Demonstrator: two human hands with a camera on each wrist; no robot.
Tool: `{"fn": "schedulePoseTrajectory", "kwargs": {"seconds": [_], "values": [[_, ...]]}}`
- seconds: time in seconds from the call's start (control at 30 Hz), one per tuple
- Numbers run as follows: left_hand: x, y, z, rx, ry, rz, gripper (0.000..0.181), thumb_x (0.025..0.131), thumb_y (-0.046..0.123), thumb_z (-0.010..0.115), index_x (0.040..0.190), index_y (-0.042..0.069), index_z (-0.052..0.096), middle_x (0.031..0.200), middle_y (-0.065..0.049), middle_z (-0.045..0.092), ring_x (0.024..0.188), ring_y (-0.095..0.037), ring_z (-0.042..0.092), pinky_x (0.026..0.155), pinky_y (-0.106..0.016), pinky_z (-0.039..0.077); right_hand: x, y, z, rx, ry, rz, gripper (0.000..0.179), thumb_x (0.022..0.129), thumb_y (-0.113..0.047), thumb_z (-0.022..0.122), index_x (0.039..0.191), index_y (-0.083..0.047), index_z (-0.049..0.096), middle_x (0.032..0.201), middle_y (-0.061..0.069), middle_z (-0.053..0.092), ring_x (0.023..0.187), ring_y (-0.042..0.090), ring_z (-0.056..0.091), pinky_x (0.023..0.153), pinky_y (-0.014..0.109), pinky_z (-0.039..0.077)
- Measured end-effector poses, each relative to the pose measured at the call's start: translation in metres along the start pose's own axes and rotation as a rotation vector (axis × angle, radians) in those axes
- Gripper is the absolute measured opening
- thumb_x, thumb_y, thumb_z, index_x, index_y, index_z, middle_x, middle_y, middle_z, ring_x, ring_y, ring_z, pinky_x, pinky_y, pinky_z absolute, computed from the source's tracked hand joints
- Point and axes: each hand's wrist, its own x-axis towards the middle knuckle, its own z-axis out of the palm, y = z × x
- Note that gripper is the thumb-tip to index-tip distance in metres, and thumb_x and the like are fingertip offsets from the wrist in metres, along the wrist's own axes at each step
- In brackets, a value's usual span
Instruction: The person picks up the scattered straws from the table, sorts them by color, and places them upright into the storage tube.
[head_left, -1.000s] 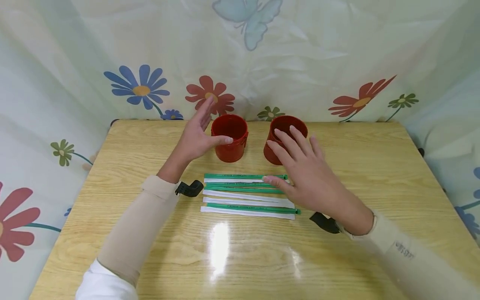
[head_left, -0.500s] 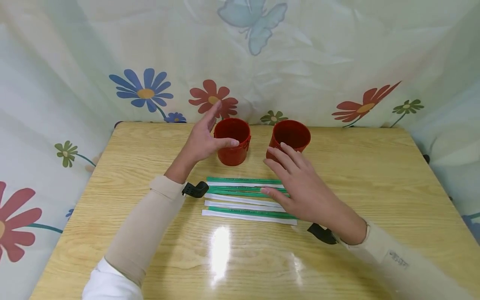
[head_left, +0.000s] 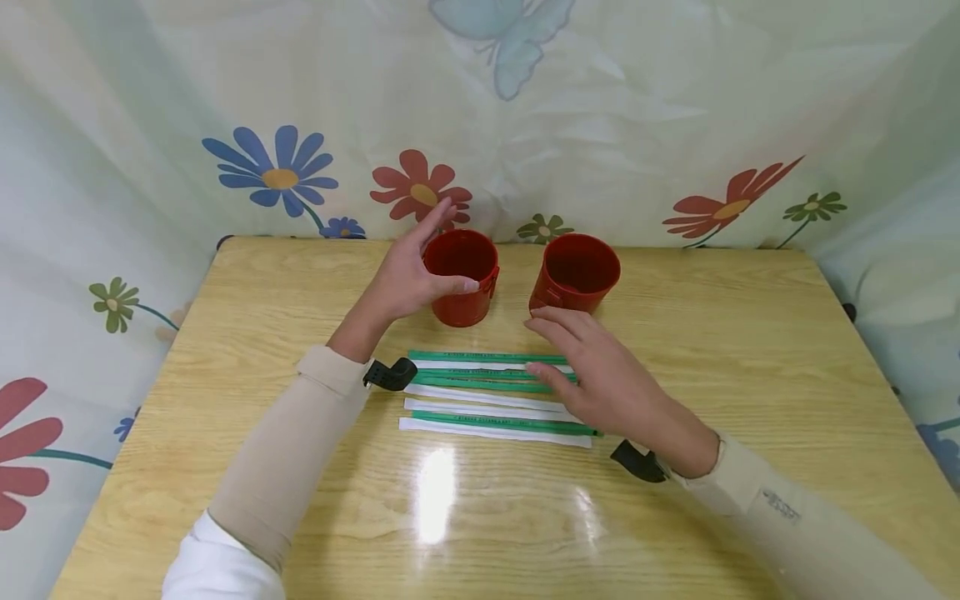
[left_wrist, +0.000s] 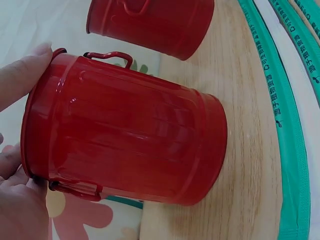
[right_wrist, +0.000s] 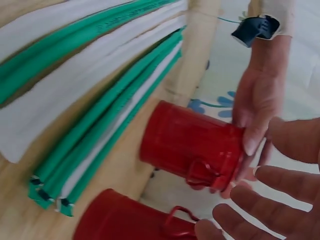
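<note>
Two small red metal buckets with side handles stand upright at the back of the table in the head view. My left hand [head_left: 408, 279] holds the left bucket [head_left: 461, 307] at its rim. The thumb lies across the front, and the other fingers reach round the far side, partly hidden. In the left wrist view the thumb and fingertips touch the rim of that bucket [left_wrist: 125, 135]. My right hand [head_left: 607, 379] holds nothing, its fingers relaxed in front of the right bucket [head_left: 573, 287]. It covers the right ends of several long green and white wrapped straws [head_left: 487, 384].
The straws lie side by side on the wooden table [head_left: 360, 517], in front of the buckets. A flower-print curtain [head_left: 615, 125] hangs right behind the table's back edge. Black wrist cameras [head_left: 637, 461] sit on both sleeves.
My right hand has drawn back from over the right bucket toward the straws, uncovering the bucket's opening. My left hand has come in slightly closer round the left bucket. The buckets stay in place.
</note>
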Motion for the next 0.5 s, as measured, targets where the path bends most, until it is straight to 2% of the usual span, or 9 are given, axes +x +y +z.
{"fn": "schedulePoseTrajectory", "kwargs": {"seconds": [0.17, 0.33, 0.5], "values": [[0.000, 0.000, -0.003, -0.024, 0.000, -0.004, 0.102, 0.075, 0.027, 0.087, 0.157, 0.023, 0.026, 0.154, -0.003, 0.043, 0.136, -0.018, 0.044, 0.098, -0.043, 0.055, 0.003, 0.005, 0.004, 0.026, 0.005, 0.029, 0.047, 0.092, -0.024, 0.070, 0.133, -0.007, 0.057, 0.135, 0.011, 0.059, 0.125, 0.029, 0.055, 0.102, 0.049, 0.050], [0.000, 0.001, -0.004, -0.033, -0.005, -0.024, 0.101, 0.074, 0.027, 0.087, 0.156, 0.024, 0.027, 0.153, -0.004, 0.044, 0.135, -0.018, 0.045, 0.098, -0.044, 0.055, 0.007, 0.012, 0.009, 0.028, -0.007, 0.059, 0.041, 0.092, -0.022, 0.069, 0.128, -0.006, 0.061, 0.131, 0.010, 0.063, 0.121, 0.029, 0.059, 0.099, 0.048, 0.052], [0.000, 0.004, -0.002, 0.034, 0.001, -0.040, 0.105, 0.073, 0.030, 0.088, 0.157, 0.026, 0.025, 0.154, -0.002, 0.043, 0.136, -0.020, 0.044, 0.096, -0.044, 0.056, 0.009, 0.018, 0.014, 0.031, -0.021, 0.087, 0.038, 0.092, -0.020, 0.070, 0.126, -0.007, 0.063, 0.127, 0.010, 0.065, 0.117, 0.028, 0.062, 0.097, 0.048, 0.053]]}}
